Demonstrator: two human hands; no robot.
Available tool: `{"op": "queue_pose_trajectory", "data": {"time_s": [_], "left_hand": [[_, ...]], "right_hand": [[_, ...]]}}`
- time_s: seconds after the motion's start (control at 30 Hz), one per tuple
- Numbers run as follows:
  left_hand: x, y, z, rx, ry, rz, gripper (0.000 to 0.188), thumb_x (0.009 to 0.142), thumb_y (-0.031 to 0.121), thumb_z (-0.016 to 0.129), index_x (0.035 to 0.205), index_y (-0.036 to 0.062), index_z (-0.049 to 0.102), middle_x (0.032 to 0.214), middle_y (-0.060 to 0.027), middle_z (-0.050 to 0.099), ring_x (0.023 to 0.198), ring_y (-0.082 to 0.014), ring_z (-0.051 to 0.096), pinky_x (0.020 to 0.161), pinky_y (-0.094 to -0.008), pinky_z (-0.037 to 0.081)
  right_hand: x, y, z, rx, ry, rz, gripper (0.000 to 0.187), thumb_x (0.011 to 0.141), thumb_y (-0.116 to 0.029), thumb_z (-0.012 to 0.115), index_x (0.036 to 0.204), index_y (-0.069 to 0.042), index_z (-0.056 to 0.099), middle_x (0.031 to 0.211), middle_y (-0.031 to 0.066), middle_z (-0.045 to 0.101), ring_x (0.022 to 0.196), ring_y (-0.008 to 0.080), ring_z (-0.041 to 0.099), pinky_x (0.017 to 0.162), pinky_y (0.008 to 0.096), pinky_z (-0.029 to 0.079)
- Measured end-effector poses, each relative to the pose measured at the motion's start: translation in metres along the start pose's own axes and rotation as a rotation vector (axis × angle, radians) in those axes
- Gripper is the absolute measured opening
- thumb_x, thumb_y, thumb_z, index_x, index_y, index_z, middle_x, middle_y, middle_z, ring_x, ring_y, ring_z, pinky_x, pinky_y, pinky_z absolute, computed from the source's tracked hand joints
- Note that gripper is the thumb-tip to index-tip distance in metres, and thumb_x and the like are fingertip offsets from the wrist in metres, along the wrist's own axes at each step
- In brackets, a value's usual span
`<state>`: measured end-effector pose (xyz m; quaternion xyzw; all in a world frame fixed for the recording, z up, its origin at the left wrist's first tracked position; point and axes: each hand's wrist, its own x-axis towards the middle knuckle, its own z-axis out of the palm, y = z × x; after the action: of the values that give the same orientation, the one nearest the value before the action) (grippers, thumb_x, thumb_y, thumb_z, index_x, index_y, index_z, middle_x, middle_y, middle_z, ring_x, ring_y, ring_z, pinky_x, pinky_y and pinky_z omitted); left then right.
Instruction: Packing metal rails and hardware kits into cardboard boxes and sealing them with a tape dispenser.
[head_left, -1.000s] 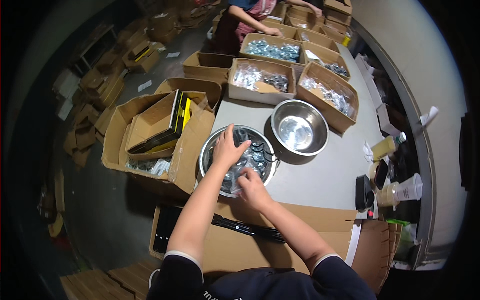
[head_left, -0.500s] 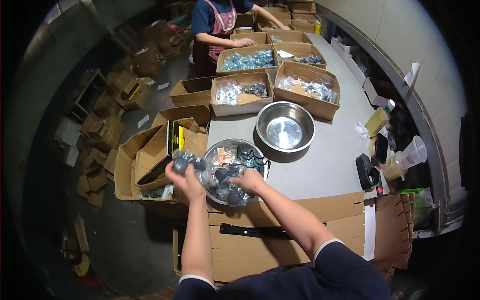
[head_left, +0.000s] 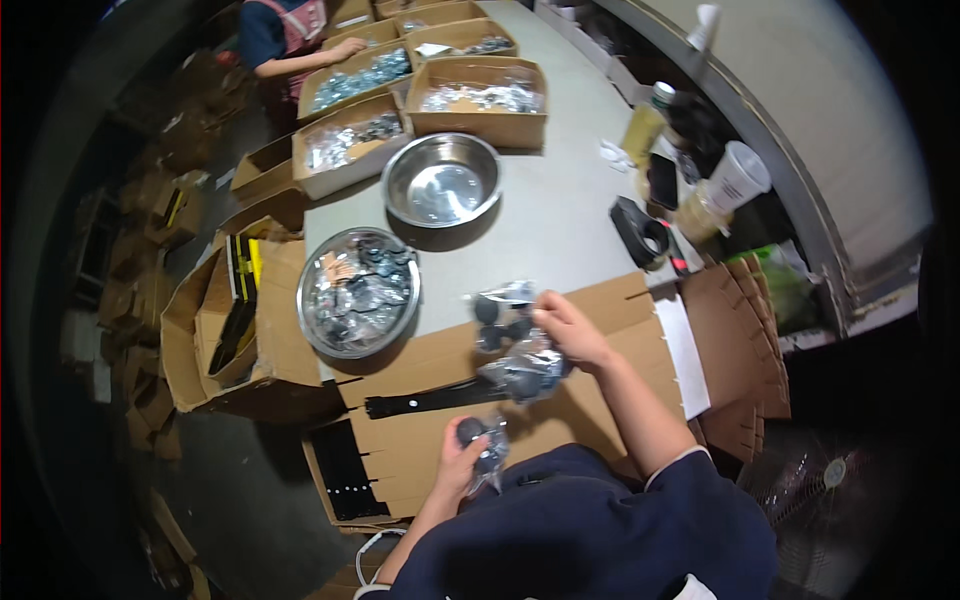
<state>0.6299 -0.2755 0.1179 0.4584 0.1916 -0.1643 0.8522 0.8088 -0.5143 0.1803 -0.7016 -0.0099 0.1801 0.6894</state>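
My right hand (head_left: 568, 328) grips clear plastic bags (head_left: 515, 345) with dark round parts inside, held over the flat cardboard near the table's front. Close to my body, my left hand (head_left: 458, 462) is closed around another clear bag (head_left: 486, 446) that also contains dark round pieces. Beneath the right hand's bags lies a long black strip (head_left: 425, 402) on the cardboard (head_left: 585, 428). To the left stands a steel bowl (head_left: 303, 315) filled with bagged parts, some copper-coloured and some black. A second steel bowl (head_left: 388, 200) behind it holds nothing I can see.
Open cardboard boxes (head_left: 478, 130) of bagged parts line the back, where a co-worker's hand (head_left: 348, 48) rests. A carton (head_left: 185, 355) stands left of the table. On the right are a bottle (head_left: 645, 125), a plastic cup (head_left: 738, 180) and a black tape dispenser (head_left: 632, 232).
Both hands have left the filled bowl and come toward my body, carrying bags. The right hand now holds bags over the cardboard. My view has swung to the right.
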Motion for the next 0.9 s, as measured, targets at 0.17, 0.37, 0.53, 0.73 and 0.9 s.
{"op": "queue_pose_trajectory", "data": {"time_s": [0.17,0.37,0.53,0.73,0.9], "left_hand": [[0.060,-0.058,0.078,0.451,-0.236,0.185,0.051,0.085,0.010,0.073,0.127,0.0057,0.045,0.106,-0.0070,0.056,0.098,-0.0168,0.057,0.085,-0.0310,0.049],[0.097,-0.062,0.139,1.187,-0.063,0.564,0.053,0.081,0.021,0.072,0.128,0.0074,0.053,0.121,-0.0194,0.054,0.107,-0.0380,0.057,0.090,-0.0433,0.048],[0.078,-0.055,0.141,1.871,0.027,0.742,0.057,0.084,0.033,0.067,0.136,0.0158,0.050,0.143,-0.0088,0.041,0.131,-0.0313,0.039,0.105,-0.0504,0.031],[0.075,-0.093,0.108,2.138,-0.037,0.690,0.082,0.083,0.060,0.057,0.151,0.0208,0.032,0.161,-0.0041,0.018,0.148,-0.0268,0.013,0.113,-0.0624,0.000],[0.078,-0.115,0.122,1.984,0.030,0.656,0.092,0.081,0.062,0.060,0.153,0.0163,0.025,0.161,-0.0123,0.015,0.149,-0.0298,0.010,0.112,-0.0649,-0.003]], "right_hand": [[-0.113,0.064,-0.104,0.515,0.297,0.167,0.013,0.101,-0.021,0.051,0.107,-0.010,0.047,0.105,0.0093,0.063,0.083,0.0157,0.063,0.068,0.0299,0.056],[-0.143,0.126,-0.138,0.878,0.143,0.119,0.016,0.099,-0.018,0.054,0.112,-0.012,0.047,0.110,0.0102,0.061,0.096,0.0229,0.066,0.081,0.0403,0.059],[-0.116,0.169,-0.141,0.602,-0.028,0.349,0.006,0.101,-0.019,0.051,0.102,-0.013,0.048,0.084,-0.0018,0.052,0.066,0.0031,0.048,0.056,0.0191,0.045],[-0.079,0.163,-0.155,0.015,-0.147,0.235,0.008,0.101,-0.018,0.050,0.100,-0.010,0.049,0.086,-0.0006,0.055,0.071,0.0112,0.053,0.066,0.0264,0.047],[-0.050,0.153,-0.144,-0.726,-0.160,0.096,0.015,0.094,-0.015,0.054,0.099,-0.001,0.052,0.090,0.0170,0.065,0.083,0.0306,0.062,0.077,0.0398,0.049]]}}
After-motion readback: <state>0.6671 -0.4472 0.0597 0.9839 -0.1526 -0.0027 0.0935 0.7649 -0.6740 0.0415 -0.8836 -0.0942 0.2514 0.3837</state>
